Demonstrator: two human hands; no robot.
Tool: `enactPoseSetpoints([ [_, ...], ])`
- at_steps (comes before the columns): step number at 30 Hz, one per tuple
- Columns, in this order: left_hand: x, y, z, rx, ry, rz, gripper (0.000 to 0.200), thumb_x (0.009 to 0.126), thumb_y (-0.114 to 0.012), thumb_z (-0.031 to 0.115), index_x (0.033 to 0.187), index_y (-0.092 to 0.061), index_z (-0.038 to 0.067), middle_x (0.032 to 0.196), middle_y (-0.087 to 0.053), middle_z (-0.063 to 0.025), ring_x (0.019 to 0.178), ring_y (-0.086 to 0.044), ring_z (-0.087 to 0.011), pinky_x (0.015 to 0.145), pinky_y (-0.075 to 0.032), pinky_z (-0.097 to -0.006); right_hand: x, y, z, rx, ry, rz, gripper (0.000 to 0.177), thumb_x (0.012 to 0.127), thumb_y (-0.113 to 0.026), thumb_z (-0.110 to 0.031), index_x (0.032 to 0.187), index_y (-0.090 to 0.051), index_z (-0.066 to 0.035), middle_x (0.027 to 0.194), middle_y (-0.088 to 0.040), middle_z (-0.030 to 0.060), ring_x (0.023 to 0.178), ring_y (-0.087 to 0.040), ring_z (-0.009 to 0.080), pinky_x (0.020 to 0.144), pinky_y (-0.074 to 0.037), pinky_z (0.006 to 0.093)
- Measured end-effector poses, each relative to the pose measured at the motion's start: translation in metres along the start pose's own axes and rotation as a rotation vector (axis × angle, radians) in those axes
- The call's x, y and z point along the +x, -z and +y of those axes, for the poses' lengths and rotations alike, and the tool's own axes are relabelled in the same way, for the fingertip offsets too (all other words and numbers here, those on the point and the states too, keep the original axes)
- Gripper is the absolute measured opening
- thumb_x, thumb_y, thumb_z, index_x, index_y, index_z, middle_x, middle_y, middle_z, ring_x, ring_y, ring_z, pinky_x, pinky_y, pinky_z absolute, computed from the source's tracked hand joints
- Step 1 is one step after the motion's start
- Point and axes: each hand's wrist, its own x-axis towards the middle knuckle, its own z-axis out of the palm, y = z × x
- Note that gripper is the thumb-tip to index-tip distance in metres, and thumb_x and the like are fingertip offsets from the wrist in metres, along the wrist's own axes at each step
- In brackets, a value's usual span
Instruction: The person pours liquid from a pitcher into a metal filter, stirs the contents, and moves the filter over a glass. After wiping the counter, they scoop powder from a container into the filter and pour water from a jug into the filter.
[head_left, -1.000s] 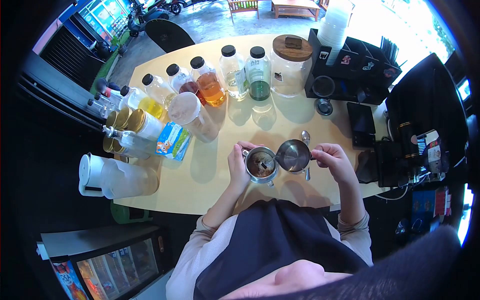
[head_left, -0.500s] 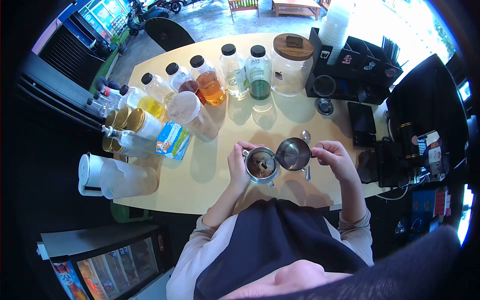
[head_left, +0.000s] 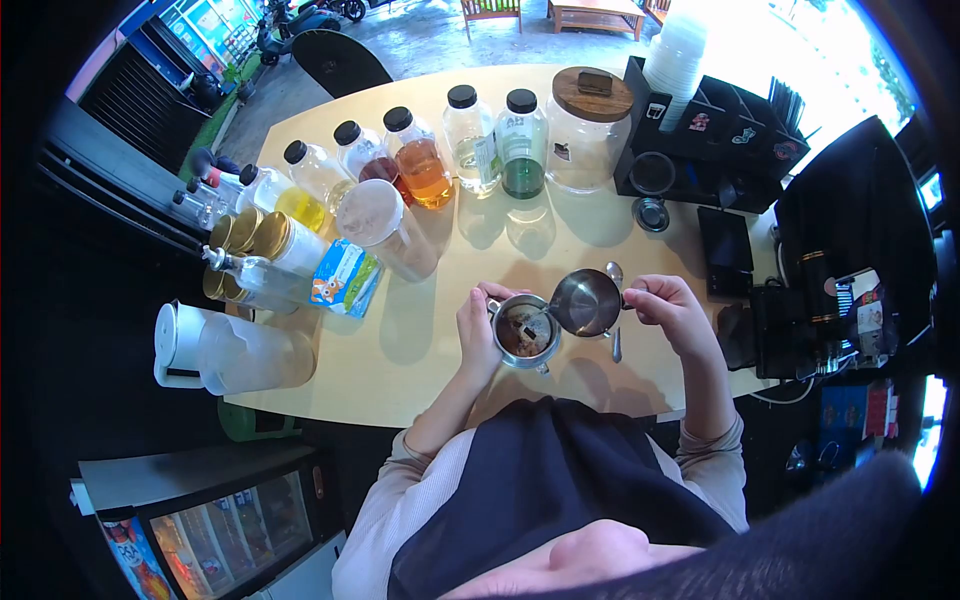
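My left hand point(head_left: 481, 330) is closed at the left side of a round metal cup point(head_left: 527, 362), by its handle. Inside the cup is brown, partly foamy liquid with a small dark patch. In my right hand point(head_left: 665, 304), the fingers pinch the handle of a small metal pitcher point(head_left: 588, 303). The pitcher tilts left, with its lip over the cup's right rim and what looks like a thin stream at the lip. Partly hidden behind the pitcher, a metal spoon point(head_left: 616, 345) lies on the table.
A pale wooden table point(head_left: 400, 385) spreads before me. Bottles with black caps, such as an orange one point(head_left: 427, 175), line its far side. A lidded plastic jug point(head_left: 255, 352), a blue box point(head_left: 343, 280) and a wood-lidded jar point(head_left: 587, 150) stand around. A black organizer point(head_left: 720, 130) holds cups.
Both hands keep their hold with the pitcher still tilted over the cup. The dark patch in the cup has shifted slightly. The whole view has moved a little.
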Motion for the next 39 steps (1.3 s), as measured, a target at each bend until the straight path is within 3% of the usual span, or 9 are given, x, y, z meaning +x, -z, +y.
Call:
enactPoseSetpoints([
  [31,0.001,0.000,0.000,-0.026,-0.003,-0.010,0.059,0.104,-0.024,0.046,0.089,-0.054,-0.003,0.091,-0.067,-0.0245,0.089,-0.068,-0.0259,0.082,-0.055,-0.0350,0.008,-0.002,-0.019,-0.059,0.062,-0.069,0.029,0.092,-0.063,-0.018,0.066,-0.055,-0.009,0.060,-0.035,-0.0122,0.056,-0.027,-0.0011,0.050,-0.020,0.0211],
  [39,0.001,0.001,-0.006,-0.027,-0.004,0.001,0.060,0.104,-0.024,0.046,0.089,-0.054,-0.003,0.090,-0.067,-0.0241,0.090,-0.068,-0.0265,0.082,-0.055,-0.0348,0.004,-0.003,-0.022,-0.032,0.068,-0.084,0.033,0.092,-0.062,-0.015,0.063,-0.049,-0.006,0.064,-0.036,-0.0091,0.061,-0.029,0.0013,0.054,-0.023,0.0227],
])
